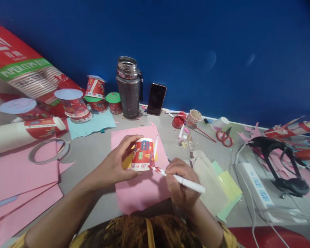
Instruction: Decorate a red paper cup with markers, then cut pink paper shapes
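Note:
A red and white paper cup (142,155) with printed figures is held on its side or upside down by my left hand (119,160), thumb below and fingers above. My right hand (182,181) grips a white marker (188,183), its red-stained tip touching the cup's lower right edge. Beneath both hands lies a pink sheet (134,193). Behind the cup, a white pen (156,144) and something yellow are partly visible on the sheet.
Decorated cups (73,105) and a tape roll (33,151) are at the left. A thermos (129,93) and phone (157,99) stand by the blue wall. Rightward lie scissors (224,137), coloured paper (229,186), a power strip (258,186) and a black headset (294,186).

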### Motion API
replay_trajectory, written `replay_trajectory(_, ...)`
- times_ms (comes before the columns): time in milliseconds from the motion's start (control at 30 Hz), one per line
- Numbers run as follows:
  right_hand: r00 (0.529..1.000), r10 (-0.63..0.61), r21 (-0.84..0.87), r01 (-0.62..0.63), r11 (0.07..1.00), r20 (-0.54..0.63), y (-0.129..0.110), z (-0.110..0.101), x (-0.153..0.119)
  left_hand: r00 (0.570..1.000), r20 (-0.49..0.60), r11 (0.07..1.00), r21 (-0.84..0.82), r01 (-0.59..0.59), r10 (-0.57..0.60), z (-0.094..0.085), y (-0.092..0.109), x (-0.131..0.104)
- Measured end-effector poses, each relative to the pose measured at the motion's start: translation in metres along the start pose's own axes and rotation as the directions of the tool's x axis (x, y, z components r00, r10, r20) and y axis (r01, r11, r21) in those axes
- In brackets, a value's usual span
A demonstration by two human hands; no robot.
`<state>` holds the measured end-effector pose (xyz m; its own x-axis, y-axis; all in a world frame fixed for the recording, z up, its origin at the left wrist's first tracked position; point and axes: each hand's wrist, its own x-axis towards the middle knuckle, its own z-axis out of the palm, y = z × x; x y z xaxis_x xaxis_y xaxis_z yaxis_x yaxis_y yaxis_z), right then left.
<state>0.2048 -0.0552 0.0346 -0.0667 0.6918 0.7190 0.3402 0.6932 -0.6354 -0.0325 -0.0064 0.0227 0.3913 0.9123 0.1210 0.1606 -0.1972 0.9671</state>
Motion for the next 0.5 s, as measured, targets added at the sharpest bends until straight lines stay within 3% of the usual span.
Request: replay_trajectory(500, 0.999, -0.033, -0.04, 0.033, 0.999, -0.015, -0.004, 0.0007, 0.0068, 0.999, 0.027, 0.999, 0.026, -0.019, 0.019, -0.0003, -0.0032, -0.0004)
